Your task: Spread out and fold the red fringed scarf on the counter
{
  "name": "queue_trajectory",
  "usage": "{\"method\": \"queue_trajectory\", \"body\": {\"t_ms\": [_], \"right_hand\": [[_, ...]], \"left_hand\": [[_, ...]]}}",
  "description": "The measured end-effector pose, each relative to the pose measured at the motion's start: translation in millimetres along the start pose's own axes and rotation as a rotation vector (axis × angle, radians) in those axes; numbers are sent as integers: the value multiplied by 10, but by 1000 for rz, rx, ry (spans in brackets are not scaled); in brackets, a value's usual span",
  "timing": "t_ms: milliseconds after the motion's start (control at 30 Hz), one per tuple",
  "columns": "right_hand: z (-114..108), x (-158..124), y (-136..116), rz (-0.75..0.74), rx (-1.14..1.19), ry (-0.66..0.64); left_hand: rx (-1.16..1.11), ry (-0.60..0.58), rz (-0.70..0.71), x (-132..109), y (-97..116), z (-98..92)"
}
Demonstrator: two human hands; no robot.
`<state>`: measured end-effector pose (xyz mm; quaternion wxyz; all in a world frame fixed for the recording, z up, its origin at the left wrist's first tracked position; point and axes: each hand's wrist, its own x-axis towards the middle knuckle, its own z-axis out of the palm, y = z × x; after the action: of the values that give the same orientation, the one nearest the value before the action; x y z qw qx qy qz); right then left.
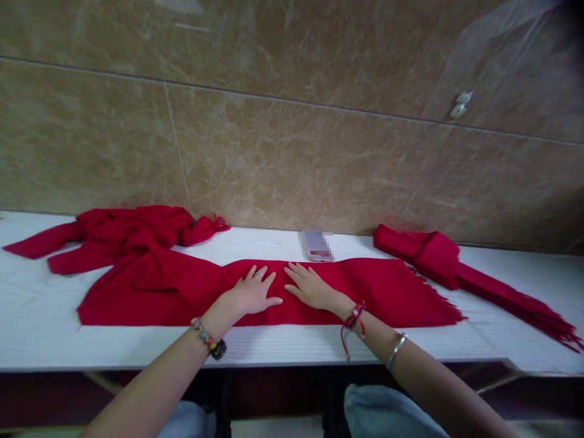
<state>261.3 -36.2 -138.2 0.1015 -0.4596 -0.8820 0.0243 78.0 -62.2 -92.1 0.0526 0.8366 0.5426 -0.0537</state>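
A long red scarf with a fringed right end lies spread lengthwise on the white table. My left hand rests flat on its middle, fingers spread, a ring on one finger. Close beside it, my right hand also lies palm down on the cloth with fingers stretched out. Around both hands the fabric looks fairly smooth; toward its left part it is creased and slightly raised. Neither hand grips anything.
A crumpled heap of red scarves sits at the back left, touching or nearly touching the spread one. At the right lies a knotted red scarf with fringe. A phone lies behind my hands on the white table, near the tiled wall.
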Motion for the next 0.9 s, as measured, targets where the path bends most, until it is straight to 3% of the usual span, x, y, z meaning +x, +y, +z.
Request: {"method": "queue_trajectory", "body": {"t_ms": [100, 300, 400, 533, 667, 900], "right_hand": [[-20, -117, 59, 37, -28, -7], [-113, -320, 285, 84, -117, 7], [-132, -422, 343, 133, -163, 31], [-189, -537, 366, 188, -236, 122], [-260, -661, 520, 285, -272, 65], [-402, -993, 1115, 380, -264, -63]], "left_hand": [[-75, -228, -128, 105, -50, -6], [-48, -321, -173, 178, 2, -197], [-79, -231, -159, 289, 138, -183], [-124, -28, -61, 478, 324, -12], [-89, -6, 30, 572, 363, 155], [-59, 51, -27, 572, 211, 236]]}}
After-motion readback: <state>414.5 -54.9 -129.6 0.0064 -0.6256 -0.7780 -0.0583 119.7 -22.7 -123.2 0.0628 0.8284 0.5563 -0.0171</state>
